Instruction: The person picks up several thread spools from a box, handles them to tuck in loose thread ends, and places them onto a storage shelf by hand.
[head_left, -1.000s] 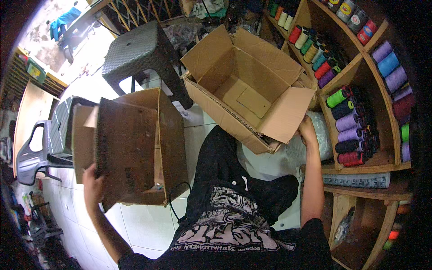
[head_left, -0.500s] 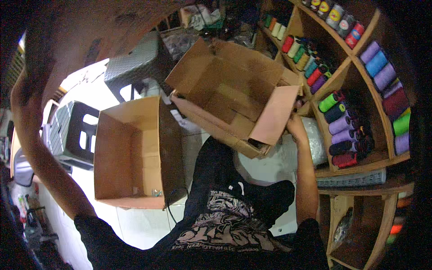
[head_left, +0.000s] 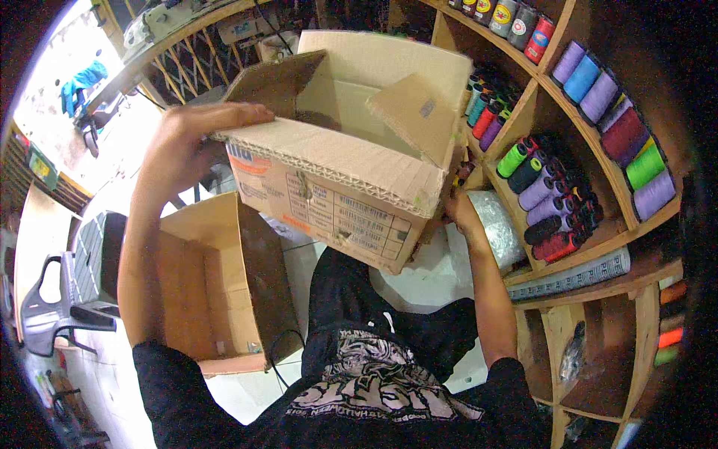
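Note:
A cardboard box (head_left: 321, 198) is held up tilted in front of me, its opening facing up and away and a printed side turned toward me. My left hand (head_left: 187, 142) grips the box's upper left corner, fingers over the rim. Against its right side is my right hand (head_left: 462, 209), closed on the edge, with its fingertips partly hidden. One inner flap (head_left: 411, 116) leans into the opening, and the visible inside holds nothing. A second open cardboard box (head_left: 258, 299) stands on the floor to the left, with a small scrap near its lower edge.
Wooden shelves (head_left: 538, 75) on the right hold several colourful thread spools (head_left: 538, 194). A clear plastic-wrapped bundle (head_left: 493, 228) sits beside my right forearm, above a grey printed roll (head_left: 576, 277). At left are a dark stool (head_left: 101, 239) and a grey chair (head_left: 52, 303); a black cord (head_left: 278, 355) trails near the floor box.
My left hand has come down from close to the camera onto the box's left corner. The box has risen and tipped, turning its printed side toward me; my right hand stays at its right side.

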